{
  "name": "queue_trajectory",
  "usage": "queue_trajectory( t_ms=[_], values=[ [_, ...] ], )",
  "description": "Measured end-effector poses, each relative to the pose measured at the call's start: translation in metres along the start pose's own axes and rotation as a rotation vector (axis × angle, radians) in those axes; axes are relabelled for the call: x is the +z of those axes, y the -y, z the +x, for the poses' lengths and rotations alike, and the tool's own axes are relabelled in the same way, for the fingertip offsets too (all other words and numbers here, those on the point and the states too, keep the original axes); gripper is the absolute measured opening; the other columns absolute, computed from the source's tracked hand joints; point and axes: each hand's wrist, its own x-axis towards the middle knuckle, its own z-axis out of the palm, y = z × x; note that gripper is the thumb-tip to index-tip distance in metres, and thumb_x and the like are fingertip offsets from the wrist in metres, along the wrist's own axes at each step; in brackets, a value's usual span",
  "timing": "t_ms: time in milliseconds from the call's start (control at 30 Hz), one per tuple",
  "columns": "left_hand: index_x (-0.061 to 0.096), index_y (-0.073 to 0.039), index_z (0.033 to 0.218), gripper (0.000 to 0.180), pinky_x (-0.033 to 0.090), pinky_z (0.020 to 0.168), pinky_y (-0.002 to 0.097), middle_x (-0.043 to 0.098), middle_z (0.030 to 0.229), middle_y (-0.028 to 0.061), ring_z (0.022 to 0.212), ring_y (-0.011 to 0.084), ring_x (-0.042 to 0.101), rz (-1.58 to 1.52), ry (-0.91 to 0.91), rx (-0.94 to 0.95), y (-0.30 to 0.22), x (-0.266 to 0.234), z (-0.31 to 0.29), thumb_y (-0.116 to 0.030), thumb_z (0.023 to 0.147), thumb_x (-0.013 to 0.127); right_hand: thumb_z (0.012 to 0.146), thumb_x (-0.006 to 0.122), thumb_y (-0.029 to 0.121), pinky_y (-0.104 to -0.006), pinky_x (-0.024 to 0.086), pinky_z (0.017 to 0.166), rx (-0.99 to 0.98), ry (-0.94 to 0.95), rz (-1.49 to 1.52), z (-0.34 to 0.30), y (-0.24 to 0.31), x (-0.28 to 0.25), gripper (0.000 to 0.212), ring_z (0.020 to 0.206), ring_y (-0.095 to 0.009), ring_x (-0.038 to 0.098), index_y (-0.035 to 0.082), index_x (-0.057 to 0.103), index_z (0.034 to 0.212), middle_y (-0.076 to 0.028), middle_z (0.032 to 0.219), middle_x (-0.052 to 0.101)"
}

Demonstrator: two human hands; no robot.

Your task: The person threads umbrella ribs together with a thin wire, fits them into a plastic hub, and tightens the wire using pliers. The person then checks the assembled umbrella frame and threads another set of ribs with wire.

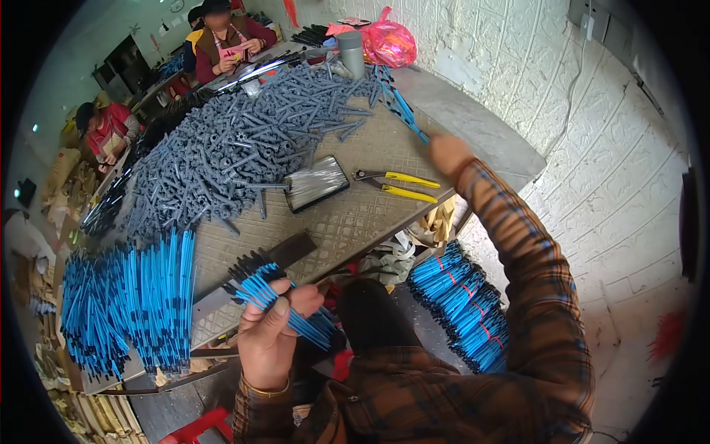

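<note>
My left hand (270,333) is closed around a bundle of thin blue sticks with black ends (310,328), tipped at a slant over the table's near edge. A thin red band seems to circle the bundle by my thumb. Stretched to the far right, my right hand (448,154) closes at the near end of long blue strips (400,109) lying on the tabletop; its fingertips are partly hidden. Yellow-handled pliers (403,186) lie left of that forearm, jaws pointing left. Beside them sits a black tray of shiny thin pieces (316,183).
A big heap of grey plastic tubes (237,140) covers the table's middle. Loose blue sticks (159,303) lie at left; banded bundles (462,303) are stacked below the table at right. A grey canister (351,55) and pink bag (390,43) stand far back. Several people (225,44) work beyond.
</note>
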Motion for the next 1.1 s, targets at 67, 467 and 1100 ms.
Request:
queue_trajectory(
  t_ms=[67,467,1100],
  values=[
    [0.05,-0.001,0.117,0.029,0.046,0.089,0.0428,0.06,0.107,0.0224,0.1,0.0325,0.059,-0.094,-0.085,-0.017,-0.006,0.0,-0.001,-0.008,0.089,0.052,0.084,0.046,0.02,-0.0504,0.045,0.063,-0.108,-0.187,0.219,-0.031,-0.001,-0.012,0.02,0.071,-0.042,0.057,0.001,0.052,0.089,-0.024,0.076,0.059],
    [0.054,-0.007,0.104,0.022,0.048,0.074,0.0309,0.061,0.096,0.0092,0.085,0.0181,0.059,-0.186,-0.307,0.39,0.003,0.007,0.023,-0.005,0.083,0.062,0.08,0.053,0.004,-0.0413,0.043,0.051,-0.721,-0.3,0.624,-0.23,0.129,-0.041,0.009,0.059,-0.035,0.054,0.003,0.048,0.087,-0.016,0.07,0.054],
    [0.057,-0.005,0.1,0.015,0.051,0.069,0.031,0.065,0.09,0.0152,0.075,0.0214,0.063,-0.051,-0.065,0.204,-0.026,-0.037,-0.041,-0.002,0.086,0.054,0.082,0.056,0.008,-0.0311,0.043,0.053,-0.562,0.486,1.072,-0.255,0.182,-0.013,0.007,0.058,-0.024,0.055,0.002,0.056,0.087,-0.014,0.075,0.056]
  ],
)
